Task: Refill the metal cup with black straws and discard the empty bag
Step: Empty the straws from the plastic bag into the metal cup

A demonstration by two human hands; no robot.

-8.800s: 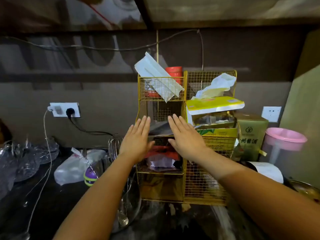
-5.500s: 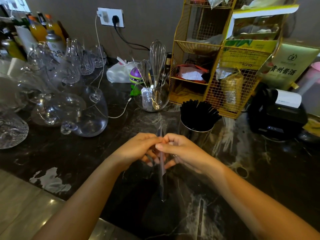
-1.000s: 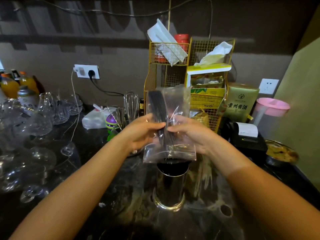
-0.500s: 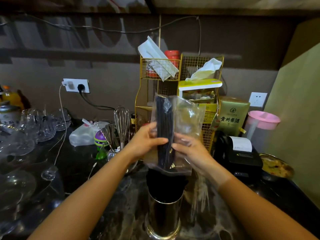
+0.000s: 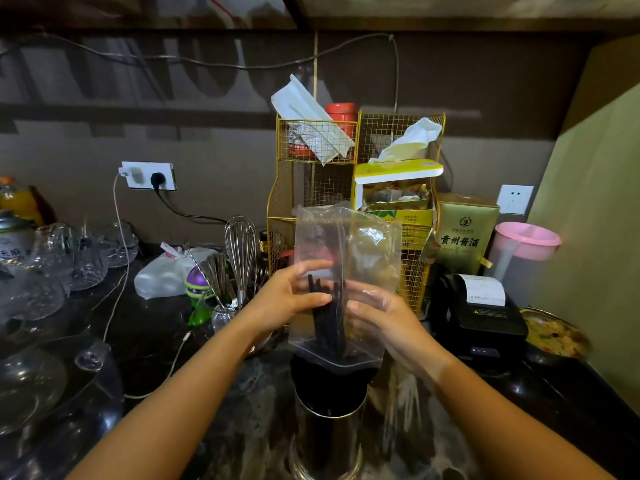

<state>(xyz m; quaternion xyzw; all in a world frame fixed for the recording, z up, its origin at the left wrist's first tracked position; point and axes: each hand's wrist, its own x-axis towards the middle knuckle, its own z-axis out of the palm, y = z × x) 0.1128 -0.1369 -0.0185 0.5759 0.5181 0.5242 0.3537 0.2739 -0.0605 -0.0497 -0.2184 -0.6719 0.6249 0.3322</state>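
A clear plastic bag hangs mouth down over the metal cup on the dark counter. My left hand grips the bag's left side and my right hand grips its right side. Several black straws stand inside the lower half of the bag, their lower ends dropping into the cup, which is filled with black straws. The upper half of the bag is see-through and holds nothing.
A gold wire rack with boxes stands right behind the bag. A whisk and utensils in a glass are to the left, glassware at far left, a receipt printer and pink-lidded jug to the right.
The straws have slid down inside the bag toward the cup, leaving the top of the bag clear. Both hands keep hold of the bag's sides.
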